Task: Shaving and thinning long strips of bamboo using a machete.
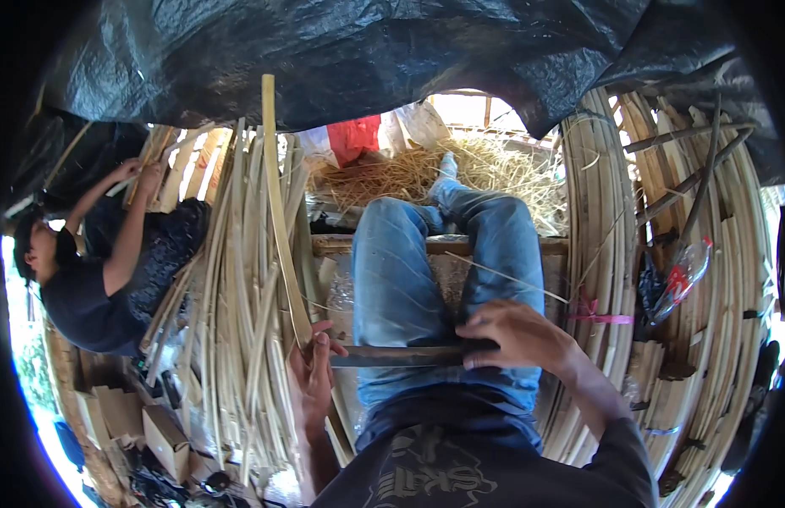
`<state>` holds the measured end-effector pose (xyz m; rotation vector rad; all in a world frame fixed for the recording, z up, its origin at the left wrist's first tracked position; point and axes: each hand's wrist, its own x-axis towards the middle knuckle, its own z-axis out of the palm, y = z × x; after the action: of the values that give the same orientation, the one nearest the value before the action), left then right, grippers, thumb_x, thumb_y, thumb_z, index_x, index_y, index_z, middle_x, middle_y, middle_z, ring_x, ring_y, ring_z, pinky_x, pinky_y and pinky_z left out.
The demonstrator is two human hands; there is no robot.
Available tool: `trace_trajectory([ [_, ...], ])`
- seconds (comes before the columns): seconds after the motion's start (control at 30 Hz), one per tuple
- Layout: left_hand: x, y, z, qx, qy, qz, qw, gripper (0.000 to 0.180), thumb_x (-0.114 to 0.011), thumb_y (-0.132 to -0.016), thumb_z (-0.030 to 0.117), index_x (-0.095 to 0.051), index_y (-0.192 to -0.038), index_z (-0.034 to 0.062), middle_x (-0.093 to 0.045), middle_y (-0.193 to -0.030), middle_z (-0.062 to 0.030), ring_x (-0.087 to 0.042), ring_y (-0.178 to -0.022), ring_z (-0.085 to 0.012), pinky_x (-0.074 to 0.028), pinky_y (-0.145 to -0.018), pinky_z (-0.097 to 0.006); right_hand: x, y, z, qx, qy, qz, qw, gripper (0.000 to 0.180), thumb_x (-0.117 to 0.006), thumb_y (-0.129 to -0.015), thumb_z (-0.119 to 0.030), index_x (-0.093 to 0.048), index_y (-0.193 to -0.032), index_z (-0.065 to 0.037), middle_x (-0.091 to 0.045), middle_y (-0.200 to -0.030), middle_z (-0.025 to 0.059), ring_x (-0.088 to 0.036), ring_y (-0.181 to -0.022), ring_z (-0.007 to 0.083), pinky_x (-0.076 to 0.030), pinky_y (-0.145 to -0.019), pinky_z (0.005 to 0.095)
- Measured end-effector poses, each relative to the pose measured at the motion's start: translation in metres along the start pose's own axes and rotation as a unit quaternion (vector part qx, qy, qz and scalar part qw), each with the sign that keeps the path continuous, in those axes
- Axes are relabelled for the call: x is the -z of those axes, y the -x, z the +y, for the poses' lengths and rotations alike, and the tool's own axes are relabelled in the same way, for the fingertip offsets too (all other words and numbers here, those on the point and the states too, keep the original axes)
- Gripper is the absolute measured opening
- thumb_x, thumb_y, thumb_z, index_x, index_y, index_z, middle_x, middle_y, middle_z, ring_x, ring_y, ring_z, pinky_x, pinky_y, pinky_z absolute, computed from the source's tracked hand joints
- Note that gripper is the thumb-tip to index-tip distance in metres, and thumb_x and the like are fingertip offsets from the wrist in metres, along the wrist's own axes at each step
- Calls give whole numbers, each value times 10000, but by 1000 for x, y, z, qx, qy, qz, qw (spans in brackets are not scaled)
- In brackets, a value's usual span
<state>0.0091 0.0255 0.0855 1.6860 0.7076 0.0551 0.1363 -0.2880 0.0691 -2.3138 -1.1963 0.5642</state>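
A long, pale bamboo strip (pixel 278 203) stands up at a slight tilt, its lower end gripped in my left hand (pixel 310 372). Across my lap lies a long dark blade, a knife (pixel 396 356) by its shape. Its left end comes close to my left fingers; whether they touch it I cannot tell. My right hand (pixel 523 340) is at the knife's other end, with fingers bent over the dark handle, which is mostly hidden. Under the blade are my legs in blue jeans (pixel 401 262).
Bundled bamboo strips (pixel 231 313) lie to my left, and a tied bundle (pixel 597 212) to my right has a pink tie (pixel 595 313). Straw (pixel 502 173) lies ahead. A black plastic sheet (pixel 325 59) hangs overhead. Another person (pixel 88 288) sits at far left, arms raised. A clear plastic bag (pixel 684 279) is at right.
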Motion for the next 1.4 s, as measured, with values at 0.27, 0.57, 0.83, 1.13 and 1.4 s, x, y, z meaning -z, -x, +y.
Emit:
trace_trajectory([
  [0.27,-16,-4,0,-45,9,-70,996,321,-534,-1070,274,-603,-1226,2,-632,-799,-47,-481,-598,-47,-321,-532,-228,-7,8,55,-208,134,196,949,167,-727,-850,-147,-660,-993,-94,-636,-896,99,-664,-898,309,-529,-813,438],
  [0.57,-11,-3,-1,1,9,-63,998,305,-532,-1068,234,-600,-1258,5,-632,-763,-60,-464,-544,-51,-301,-505,-216,82,-49,88,-90,298,361,879,136,-716,-862,-83,-706,-998,-89,-693,-878,70,-699,-820,252,-565,-759,383],
  [0.83,-10,2,-13,16,-27,-40,999,308,-544,-1066,241,-613,-1205,-25,-620,-760,-59,-602,-718,-122,-423,-649,-270,86,-88,35,-20,-58,510,858,278,-671,-905,25,-690,-1169,-63,-736,-968,96,-720,-916,209,-562,-837,341],
  [1.13,3,2,-9,-14,-15,-29,999,273,-541,-1058,176,-591,-1232,-27,-608,-758,-52,-586,-721,-119,-452,-700,-274,-18,-209,63,-124,-632,-152,750,496,-575,-1024,-279,-454,-1449,-54,-632,-1322,168,-632,-1202,281,-535,-1002,418],
  [1.4,23,16,-30,10,55,47,997,270,-546,-1059,169,-610,-1211,-44,-601,-776,-39,-586,-732,-115,-448,-697,-268,0,-231,11,46,-503,-198,840,535,-580,-1010,-282,-419,-1475,-76,-567,-1379,190,-603,-1229,345,-507,-1060,462],
])
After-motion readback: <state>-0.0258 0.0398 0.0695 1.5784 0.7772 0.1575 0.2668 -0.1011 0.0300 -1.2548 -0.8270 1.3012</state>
